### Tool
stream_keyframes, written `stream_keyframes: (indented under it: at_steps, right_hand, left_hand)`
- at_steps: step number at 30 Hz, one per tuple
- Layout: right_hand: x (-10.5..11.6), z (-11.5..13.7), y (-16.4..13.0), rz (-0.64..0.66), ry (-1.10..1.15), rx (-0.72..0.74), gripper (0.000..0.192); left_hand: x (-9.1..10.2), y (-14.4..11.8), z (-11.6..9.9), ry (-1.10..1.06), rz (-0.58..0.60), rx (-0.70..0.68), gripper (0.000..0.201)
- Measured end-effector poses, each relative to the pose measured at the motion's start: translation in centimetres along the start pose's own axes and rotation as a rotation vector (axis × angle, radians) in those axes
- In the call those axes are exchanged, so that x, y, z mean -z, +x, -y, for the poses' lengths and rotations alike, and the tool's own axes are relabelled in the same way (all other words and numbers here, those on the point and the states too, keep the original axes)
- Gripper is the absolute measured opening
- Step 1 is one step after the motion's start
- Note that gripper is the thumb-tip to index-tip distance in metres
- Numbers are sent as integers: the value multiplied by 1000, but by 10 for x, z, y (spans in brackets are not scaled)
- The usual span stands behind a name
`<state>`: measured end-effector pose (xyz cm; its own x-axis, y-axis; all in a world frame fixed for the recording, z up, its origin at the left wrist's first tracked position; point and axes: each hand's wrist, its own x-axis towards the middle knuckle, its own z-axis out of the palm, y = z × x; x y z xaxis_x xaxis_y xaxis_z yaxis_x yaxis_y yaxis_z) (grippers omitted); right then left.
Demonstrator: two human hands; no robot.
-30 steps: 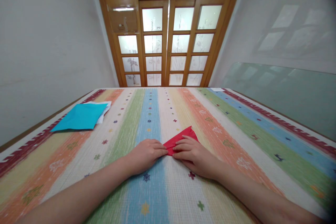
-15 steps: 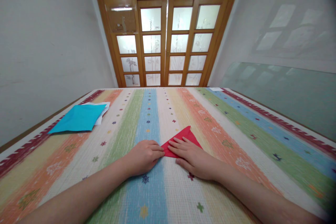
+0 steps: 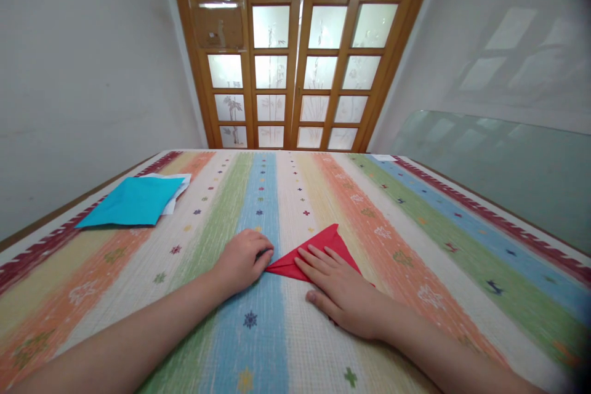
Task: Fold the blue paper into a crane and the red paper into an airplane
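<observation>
The right hand (image 3: 341, 289) lies flat, fingers spread, pressing the folded red paper (image 3: 318, 249) onto the striped tabletop (image 3: 415, 221); the left hand (image 3: 242, 258), grip curled, pinches its left corner.

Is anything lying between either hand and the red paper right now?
Nothing visible. The right hand lies flat on the red paper, and the left hand pinches its left tip. The blue sheet lies far off left.
</observation>
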<state>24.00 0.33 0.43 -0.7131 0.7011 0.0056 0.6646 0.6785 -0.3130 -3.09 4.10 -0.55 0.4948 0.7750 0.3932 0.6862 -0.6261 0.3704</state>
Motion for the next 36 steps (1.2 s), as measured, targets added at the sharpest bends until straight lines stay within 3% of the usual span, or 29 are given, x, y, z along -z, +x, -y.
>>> stream_keyframes:
  at_steps: [5,11,17,20,25,31,36]
  right_hand:
    - [-2,6,1,-49,-45,-18,61]
    - [3,8,7,-209,-42,-24,37]
    - [5,7,6,-347,-58,63,22]
    - [4,6,5,-351,-17,65,16]
    - [1,7,8,-310,60,-55,14]
    - [4,8,8,-286,34,11,14]
    - [0,4,6,-281,-15,-67,5]
  left_hand:
    - [-2,-4,-8,24,70,-74,20]
    - [-3,-4,-8,8,106,-146,21]
    - [1,-4,-11,-17,143,-194,24]
    - [1,-5,-12,-32,152,-214,24]
    - [1,-5,-11,-32,180,-253,26]
    - [2,-6,-13,-31,159,-279,25]
    - [4,-5,-15,-36,185,-272,23]
